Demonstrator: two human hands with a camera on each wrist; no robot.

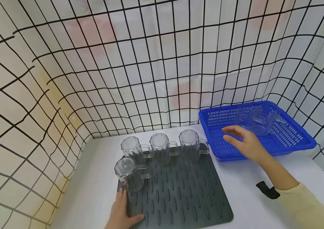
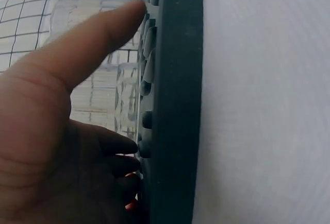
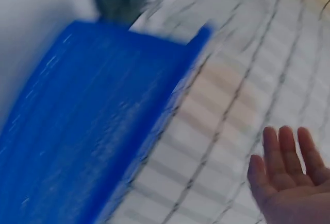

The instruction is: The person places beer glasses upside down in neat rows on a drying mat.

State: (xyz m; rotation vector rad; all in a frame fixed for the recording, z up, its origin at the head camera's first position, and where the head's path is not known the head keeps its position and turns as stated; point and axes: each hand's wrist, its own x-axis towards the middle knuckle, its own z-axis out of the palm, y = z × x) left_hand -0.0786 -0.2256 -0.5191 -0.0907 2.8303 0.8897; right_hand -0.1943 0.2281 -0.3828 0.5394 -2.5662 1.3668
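Left hand (image 1: 123, 212) at mat's (image 1: 185, 198) 8 o'clock, fingers relaxed, empty. Mug (image 1: 133, 178) at 10; three mugs (image 1: 160, 153) from 11 to 1. Right hand (image 1: 246, 144), fingers parted, empty, over basket (image 1: 230, 158) at 2 o'clock, glassware (image 1: 260, 126) inside.

The basket (image 1: 218, 136) is blue, the dash-patterned mat (image 1: 178, 187) dark grey.

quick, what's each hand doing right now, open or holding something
Left hand: open, at the edge of the dark mat.
Right hand: open, holding nothing, by the blue basket.
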